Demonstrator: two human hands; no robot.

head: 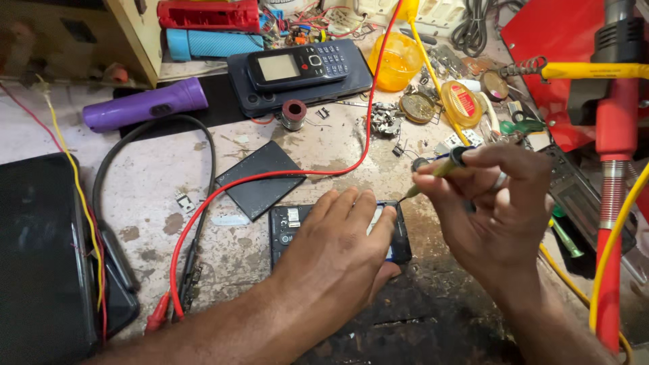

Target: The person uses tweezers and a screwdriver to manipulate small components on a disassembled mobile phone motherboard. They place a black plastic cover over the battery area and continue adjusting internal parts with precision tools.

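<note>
Pressed flat, my left hand [341, 247] steadied the opened phone [291, 226] on the tabletop [169, 169]; my right hand [497, 203] gripped a soldering iron [443, 165], its tip at the board, back cover [260, 179] off, soldering seemingly unfinished.

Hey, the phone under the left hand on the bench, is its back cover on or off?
Off. The phone under the left hand lies with bare inner parts showing, with no cover over them. The right hand holds a soldering iron at its top edge.

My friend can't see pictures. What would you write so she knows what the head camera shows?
A person's left hand presses down on an opened black phone on a messy repair bench, while the right hand holds a soldering iron with its tip at the phone's edge. A purple torch, another phone and red wire lie nearby.
</note>
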